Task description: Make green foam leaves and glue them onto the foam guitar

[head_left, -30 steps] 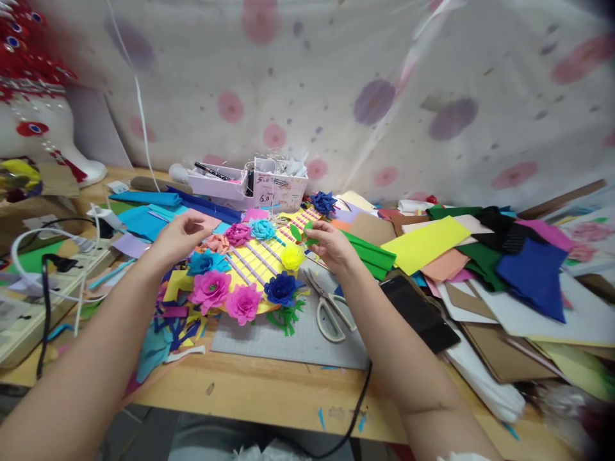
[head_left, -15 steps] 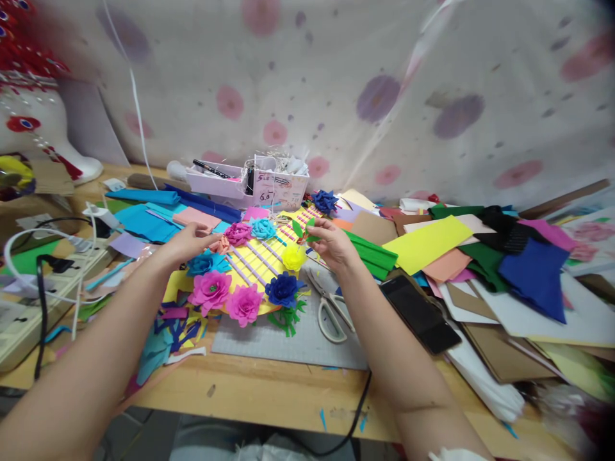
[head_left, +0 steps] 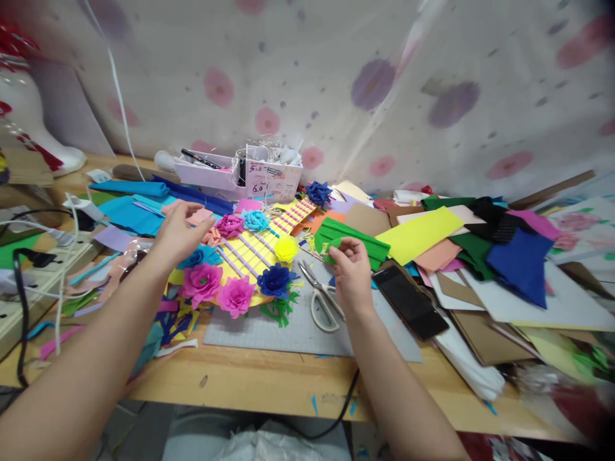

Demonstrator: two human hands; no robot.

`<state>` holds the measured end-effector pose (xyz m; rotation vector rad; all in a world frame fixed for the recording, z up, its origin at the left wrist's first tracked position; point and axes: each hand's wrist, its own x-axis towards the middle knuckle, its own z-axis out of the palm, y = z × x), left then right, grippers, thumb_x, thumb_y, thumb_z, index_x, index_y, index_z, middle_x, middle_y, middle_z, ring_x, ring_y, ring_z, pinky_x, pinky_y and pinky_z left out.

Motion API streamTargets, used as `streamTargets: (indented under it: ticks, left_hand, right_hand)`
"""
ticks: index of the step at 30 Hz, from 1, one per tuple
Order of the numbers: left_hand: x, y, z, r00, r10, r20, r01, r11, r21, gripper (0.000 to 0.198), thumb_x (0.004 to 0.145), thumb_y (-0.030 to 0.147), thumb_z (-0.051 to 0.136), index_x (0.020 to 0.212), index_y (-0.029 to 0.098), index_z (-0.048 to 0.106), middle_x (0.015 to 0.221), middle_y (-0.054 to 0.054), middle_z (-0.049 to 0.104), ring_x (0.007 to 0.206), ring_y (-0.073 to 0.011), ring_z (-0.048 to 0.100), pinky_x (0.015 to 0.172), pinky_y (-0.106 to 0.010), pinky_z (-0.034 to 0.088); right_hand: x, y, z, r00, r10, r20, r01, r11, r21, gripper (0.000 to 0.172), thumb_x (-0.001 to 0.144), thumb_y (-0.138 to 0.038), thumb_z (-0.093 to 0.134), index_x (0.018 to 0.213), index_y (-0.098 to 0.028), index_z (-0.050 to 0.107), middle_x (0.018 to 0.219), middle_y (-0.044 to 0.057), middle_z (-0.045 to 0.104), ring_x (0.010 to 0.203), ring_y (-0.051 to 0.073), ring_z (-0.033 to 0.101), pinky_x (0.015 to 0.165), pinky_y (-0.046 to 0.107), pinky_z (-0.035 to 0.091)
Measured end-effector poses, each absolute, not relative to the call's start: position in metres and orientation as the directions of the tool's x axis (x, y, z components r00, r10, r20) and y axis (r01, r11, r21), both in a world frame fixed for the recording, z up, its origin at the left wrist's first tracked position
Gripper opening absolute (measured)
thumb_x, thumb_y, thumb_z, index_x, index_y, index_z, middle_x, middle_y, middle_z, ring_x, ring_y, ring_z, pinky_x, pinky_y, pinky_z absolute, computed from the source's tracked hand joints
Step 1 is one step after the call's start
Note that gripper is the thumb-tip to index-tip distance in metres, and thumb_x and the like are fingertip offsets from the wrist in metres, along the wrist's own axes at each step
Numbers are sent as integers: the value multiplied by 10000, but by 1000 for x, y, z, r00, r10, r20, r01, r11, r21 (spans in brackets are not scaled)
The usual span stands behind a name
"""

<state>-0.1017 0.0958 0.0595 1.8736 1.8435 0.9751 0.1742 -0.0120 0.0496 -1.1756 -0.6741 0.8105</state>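
Note:
A yellow paper guitar (head_left: 247, 259) with lilac strings lies on the grey cutting mat (head_left: 307, 339), ringed by paper flowers in pink, blue, turquoise and yellow. My left hand (head_left: 180, 230) hovers at the guitar's left side, above the peach flower (head_left: 211, 237), fingers stretched out and holding nothing visible. To the right of the guitar, my right hand (head_left: 354, 269) pinches a green paper leaf (head_left: 337, 246) between thumb and fingers. Behind that hand is folded green crepe paper (head_left: 368, 246). White-handled scissors (head_left: 323, 307) lie on the mat just left of my right wrist.
A black phone (head_left: 410, 301) rests right of my right forearm. Piles of coloured paper (head_left: 427, 237) cover the right side. White boxes (head_left: 273, 173) with pens stand at the back. A power strip (head_left: 72, 269) with cables runs along the left.
My right hand has moved right and down, away from the guitar's neck, carrying the green leaf over beside the green crepe paper. My left hand has lifted slightly from the peach flower.

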Motion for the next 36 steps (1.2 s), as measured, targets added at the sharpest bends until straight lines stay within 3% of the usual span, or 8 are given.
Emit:
streamTargets:
  ticks: [9,16,20,26,36]
  left_hand:
    - [-43,58,58,216,940,265,607,-342,717,343,727,335,524,1032,184,566,1075,-68,586,989,-204,545,877,-344,428]
    - [-26,47,49,277,922,271,593,-386,707,296,742,301,515,999,166,576,1059,-75,593,1008,-208,539,900,-354,415]
    - [-16,38,53,339,909,242,561,-402,724,286,802,328,444,1008,186,584,1080,-60,604,1023,-210,541,905,-367,409]
    - [-7,34,47,433,888,158,479,-375,793,414,856,365,346,1211,185,460,1101,-84,610,1024,-199,561,839,-343,443]
    - [-9,36,45,399,909,120,547,-341,765,384,846,311,344,1185,173,460,1095,-94,613,981,-196,575,818,-350,448]
  right_hand:
    - [162,-19,7,656,734,-177,-342,80,-936,330,531,-252,628,787,-219,423,720,-58,425,617,73,487,533,198,434]
    - [149,-4,-2,678,675,-290,-478,107,-872,348,501,-219,615,773,-219,399,702,-67,456,590,67,498,534,204,462]
    - [139,1,-4,697,659,-284,-461,108,-881,345,507,-225,598,777,-215,382,679,-74,459,578,78,509,496,219,478]
    - [137,5,-8,705,655,-273,-446,111,-888,356,509,-214,599,792,-211,383,679,-81,446,578,75,515,473,211,484]
    - [138,3,-9,697,661,-278,-456,108,-884,343,512,-201,598,778,-208,382,669,-85,435,563,66,508,464,197,474]
